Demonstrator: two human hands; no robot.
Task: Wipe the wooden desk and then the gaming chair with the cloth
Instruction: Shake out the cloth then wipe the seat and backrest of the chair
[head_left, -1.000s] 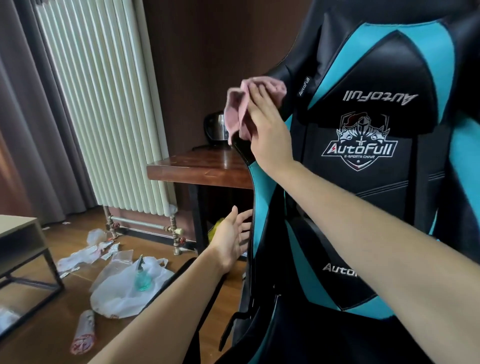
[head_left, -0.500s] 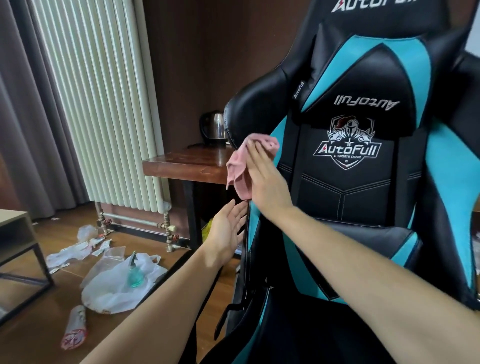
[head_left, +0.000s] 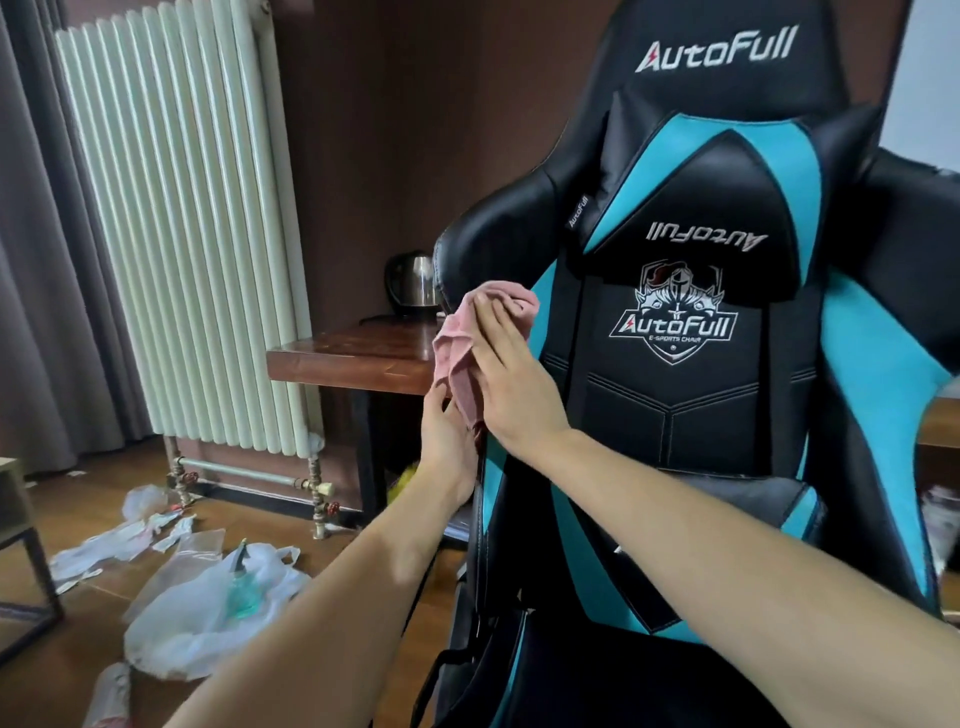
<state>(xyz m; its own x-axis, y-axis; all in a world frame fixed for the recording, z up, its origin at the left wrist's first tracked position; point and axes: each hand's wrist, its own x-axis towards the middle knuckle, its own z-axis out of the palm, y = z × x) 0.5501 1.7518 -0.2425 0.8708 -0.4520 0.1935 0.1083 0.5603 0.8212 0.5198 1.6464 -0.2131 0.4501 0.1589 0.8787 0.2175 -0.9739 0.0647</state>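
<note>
Fingers (head_left: 496, 332) of the right hand (head_left: 514, 384) lie straight and together, flat on the pink cloth (head_left: 460, 343), pressing it against the black side wing of the chair (head_left: 727, 415). Nothing is curled round the cloth; the palm pins it. Its lower end hangs loose at 7 o'clock from that hand. The left hand (head_left: 447, 441) is raised just below, at 6 o'clock from the cloth, its fingertips (head_left: 434, 402) up against the hanging end. Whether they pinch the cloth or only touch it cannot be told, as the right hand and the cloth cover them.

Seen from the cloth, the desk (head_left: 353, 353) stands at 9 o'clock, behind the chair's edge, with a kettle (head_left: 413, 280) on it at 11 o'clock. A white radiator (head_left: 182, 234) stands on the wall at 9 o'clock from the kettle. On the floor at 7 o'clock from the desk lie plastic bags (head_left: 197, 634), with a green spray bottle (head_left: 241, 587) on them.
</note>
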